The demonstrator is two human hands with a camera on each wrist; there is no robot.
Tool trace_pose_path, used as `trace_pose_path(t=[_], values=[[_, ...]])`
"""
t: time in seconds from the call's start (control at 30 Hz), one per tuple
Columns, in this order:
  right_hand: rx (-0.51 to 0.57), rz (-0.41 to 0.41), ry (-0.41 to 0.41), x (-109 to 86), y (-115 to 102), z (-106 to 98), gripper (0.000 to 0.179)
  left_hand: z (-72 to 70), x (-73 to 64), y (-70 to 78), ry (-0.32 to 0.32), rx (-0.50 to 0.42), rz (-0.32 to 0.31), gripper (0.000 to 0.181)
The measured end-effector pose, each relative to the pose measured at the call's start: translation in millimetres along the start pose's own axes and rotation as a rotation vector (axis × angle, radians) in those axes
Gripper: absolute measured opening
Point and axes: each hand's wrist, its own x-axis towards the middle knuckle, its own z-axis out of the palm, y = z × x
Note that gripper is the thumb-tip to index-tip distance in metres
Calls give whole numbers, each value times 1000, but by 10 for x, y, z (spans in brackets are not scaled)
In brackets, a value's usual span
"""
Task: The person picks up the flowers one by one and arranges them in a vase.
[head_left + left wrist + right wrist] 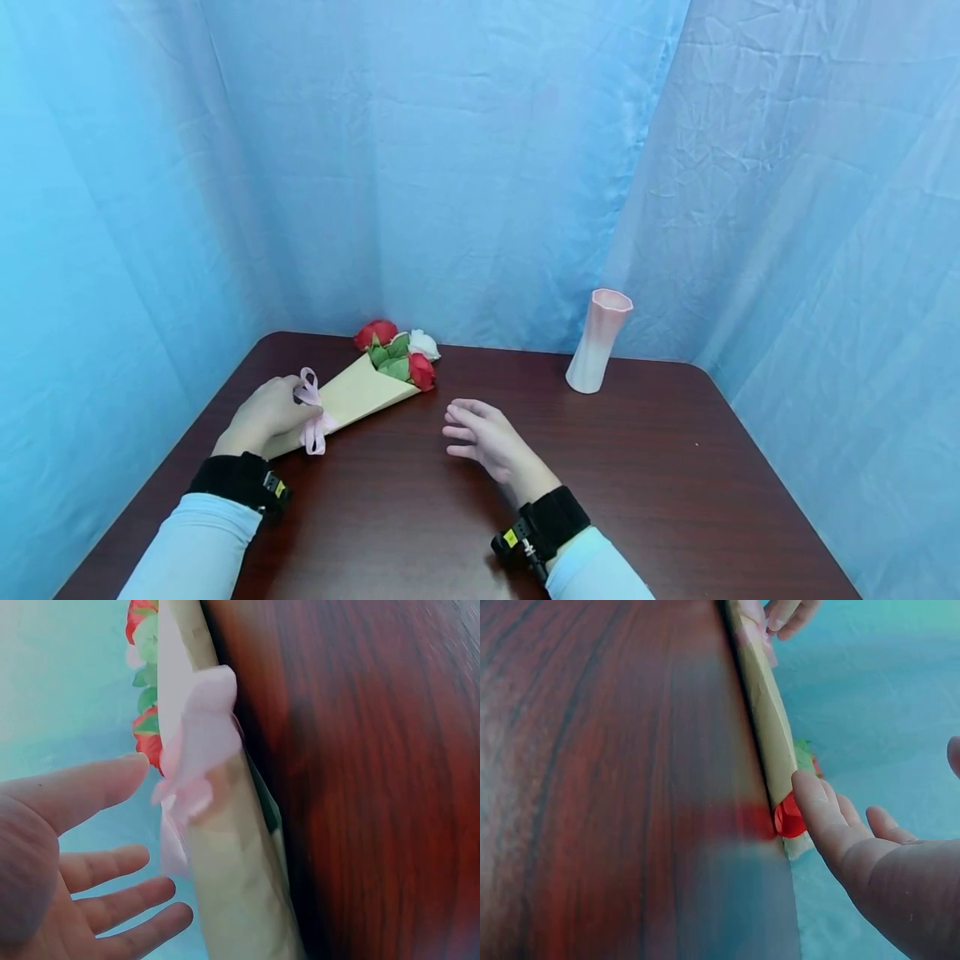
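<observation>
A bouquet [367, 392] in cream wrapping paper lies slantwise on the left part of the table. Red roses [422, 372], a white rose [423, 344] and green leaves show at its wide end. A pink ribbon bow [313, 417] is tied round the narrow part. My left hand [270, 412] is over that narrow end, close beside the bow, and the left wrist view shows its thumb and fingers [135, 930] spread apart. My right hand [483, 437] hovers right of the flowers with fingers loosely extended, holding nothing. A pink-and-white vase [598, 342] stands at the back right.
The dark brown wooden table [637, 475] has rounded back corners. Light blue curtains [480, 167] hang behind it and on both sides. Each wrist wears a black strap [558, 521] with a small camera.
</observation>
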Motion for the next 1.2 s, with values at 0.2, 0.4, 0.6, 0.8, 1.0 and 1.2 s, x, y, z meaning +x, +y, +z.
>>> trace_pose_path(t=[0.2,0.4,0.6,0.8,1.0,1.2], values=[[-22,30,-8,43,19,61,70,-15,-39,-65,-26,-22,-28,67],[-26,36,-23,89,8,126,66,-26,-41,-94,-73,-35,-84,73],[-21,44,-30,125,32,176,69,-9,-1,-131,-94,-91,-85,70],[-8,48,-33,146,60,200,74,26,54,-127,-110,-143,-84,66],[-11,44,-36,148,65,215,71,42,58,-118,-116,-142,-65,65],[-10,48,-32,150,50,221,71,74,68,-108,-109,-127,-26,61]])
